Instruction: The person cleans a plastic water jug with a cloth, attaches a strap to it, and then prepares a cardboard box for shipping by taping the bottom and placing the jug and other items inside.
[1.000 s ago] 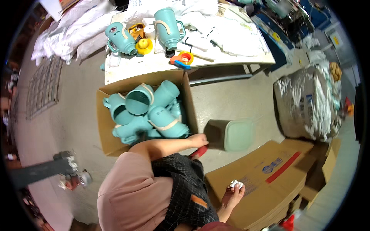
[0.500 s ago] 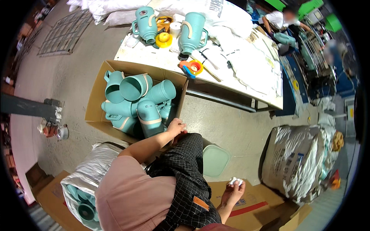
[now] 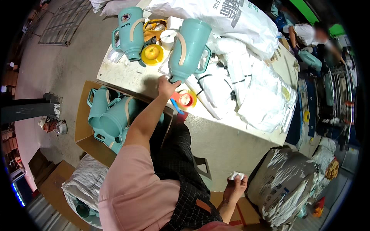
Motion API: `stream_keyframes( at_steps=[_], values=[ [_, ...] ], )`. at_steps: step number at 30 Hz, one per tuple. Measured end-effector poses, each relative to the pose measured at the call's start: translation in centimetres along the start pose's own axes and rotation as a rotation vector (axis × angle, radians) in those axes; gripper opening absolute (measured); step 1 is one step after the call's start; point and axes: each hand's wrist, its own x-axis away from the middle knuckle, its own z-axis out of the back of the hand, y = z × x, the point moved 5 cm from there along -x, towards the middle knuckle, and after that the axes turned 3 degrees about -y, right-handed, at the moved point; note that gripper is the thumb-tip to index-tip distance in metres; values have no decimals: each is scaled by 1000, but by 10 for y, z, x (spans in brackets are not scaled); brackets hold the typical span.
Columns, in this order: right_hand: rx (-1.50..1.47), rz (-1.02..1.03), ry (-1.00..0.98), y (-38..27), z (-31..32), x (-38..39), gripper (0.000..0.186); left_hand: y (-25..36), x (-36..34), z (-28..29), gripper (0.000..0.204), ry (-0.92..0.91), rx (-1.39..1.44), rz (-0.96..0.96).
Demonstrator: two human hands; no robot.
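My left hand (image 3: 168, 87) reaches over the near edge of the white table and closes at the narrow lower end of a teal jug (image 3: 191, 44). That jug has a side handle and a beige carrying handle. Its narrow end faces down. In my right hand (image 3: 234, 189), held low beside my body, is a crumpled white wad (image 3: 236, 176), perhaps tissue or cloth. A second teal jug (image 3: 131, 34) with a small printed picture stands farther left. Below my left arm, an open cardboard box (image 3: 83, 131) holds several teal jug bodies (image 3: 111, 121).
On the table (image 3: 106, 71) are yellow tape (image 3: 152, 54), an orange-and-blue tape dispenser (image 3: 184, 100) and plastic-wrapped parts (image 3: 266, 104). A stool (image 3: 202, 167) stands by my leg. Large sacks (image 3: 283, 181) stand at right. A person (image 3: 306, 34) works at the far right.
My left hand has moved from the box edge up to the jug on the table. My view has shifted closer to the table. My right hand still holds the white wad.
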Motion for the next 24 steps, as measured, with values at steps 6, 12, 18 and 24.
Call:
stream_keyframes(
  at_steps=[6,12,18,24],
  values=[
    [33,-25,-99,-45,-77,-92,12,13,-19,-18,68,67,64,-162],
    [65,-88,-176,-72,-122,-161,8,108,18,61,70,359,-276,-350],
    [118,-108,-419,-84,-179,-228,10,130,27,71,69,381,-252,-426],
    [150,-167,-614,-92,-197,-286,12,85,-3,46,57,229,-58,5]
  ],
)
